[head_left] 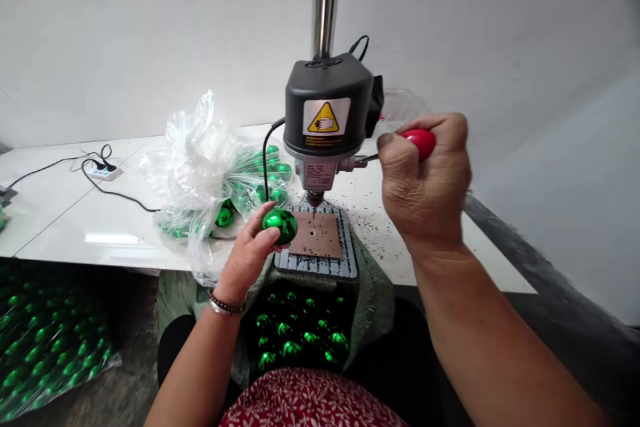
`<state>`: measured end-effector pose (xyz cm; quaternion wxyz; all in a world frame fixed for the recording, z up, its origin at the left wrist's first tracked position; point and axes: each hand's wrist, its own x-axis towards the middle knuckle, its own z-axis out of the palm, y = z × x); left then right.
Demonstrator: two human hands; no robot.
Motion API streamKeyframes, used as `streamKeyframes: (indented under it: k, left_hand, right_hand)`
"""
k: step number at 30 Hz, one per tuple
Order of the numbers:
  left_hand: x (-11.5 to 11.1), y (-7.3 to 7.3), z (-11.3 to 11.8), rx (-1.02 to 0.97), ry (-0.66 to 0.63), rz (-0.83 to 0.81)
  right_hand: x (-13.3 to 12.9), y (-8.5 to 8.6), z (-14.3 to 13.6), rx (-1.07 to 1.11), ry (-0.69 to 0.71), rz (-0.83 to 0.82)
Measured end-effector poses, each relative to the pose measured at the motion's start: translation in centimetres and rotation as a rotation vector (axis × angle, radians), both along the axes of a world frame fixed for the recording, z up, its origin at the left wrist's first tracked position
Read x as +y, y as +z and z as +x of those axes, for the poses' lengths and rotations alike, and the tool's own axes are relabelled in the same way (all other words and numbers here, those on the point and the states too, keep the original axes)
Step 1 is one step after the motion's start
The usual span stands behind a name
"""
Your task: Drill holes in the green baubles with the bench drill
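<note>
A shiny green ball (281, 225) is pinched between the thumb and fingers of my left hand (254, 240), just left of a drill press (327, 103). My right hand (427, 180) is wrapped round the red knob (421, 143) of the press lever, at the right of the machine. Under the chuck, a thin drill bit (315, 209) points down at a brown board (325, 240) with a small hole in it. The board lies on the grey slotted base (350, 260), and dark specks are scattered over both. The ball is held apart from the bit.
A clear plastic bag (197, 160) of green balls stands on the white table (125, 233) at left. An open sack (373, 293) of green balls is below the press. Another filled bag (55, 333) sits lower left. A black cable runs to a power strip (106, 173).
</note>
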<state>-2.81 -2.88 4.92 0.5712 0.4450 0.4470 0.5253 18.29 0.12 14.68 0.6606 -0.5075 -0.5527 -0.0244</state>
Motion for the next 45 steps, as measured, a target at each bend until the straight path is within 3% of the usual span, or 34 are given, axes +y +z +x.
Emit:
streamKeyframes:
  k: [5, 8, 15, 20, 24, 28, 35, 40, 45]
  left_hand:
    - [2.2, -3.5, 2.9, 0.408, -0.026, 0.047]
    - [3.6, -4.7, 3.5, 0.571, -0.032, 0.120]
    - [4.8, -4.8, 4.5, 0.694, 0.018, 0.096]
    - [4.8, -4.9, 4.9, 0.814, 0.015, 0.105]
    - [4.5, -4.9, 5.2, 1.022, -0.021, 0.180]
    - [4.4, -5.1, 5.5, 1.090, -0.014, 0.234]
    - [4.7, -5.8, 5.4, 0.987, -0.017, 0.219]
    - [4.5, -5.5, 5.5, 1.024, -0.026, 0.203]
    - [4.3, -5.4, 5.5, 1.083, -0.009, 0.207]
  right_hand:
    - [0.1, -0.1, 0.3, -0.060, -0.012, -0.005]
    - [0.4, 0.6, 0.5, -0.107, -0.002, -0.067]
    - [1.8, 3.6, 0.7, -0.063, -0.038, -0.237]
    - [1.9, 3.4, 0.7, -0.038, 0.008, -0.207]
    - [1.9, 3.2, 0.7, -0.052, 0.026, -0.148]
    - [1.7, 3.5, 0.6, -0.025, -0.010, -0.227]
    - [0.2, 1.4, 0.5, -0.076, 0.017, -0.102]
    - [-1.0, -0.7, 0.6, -0.122, -0.029, 0.018]
    - [-1.6, -1.9, 0.5, -0.176, -0.077, 0.027]
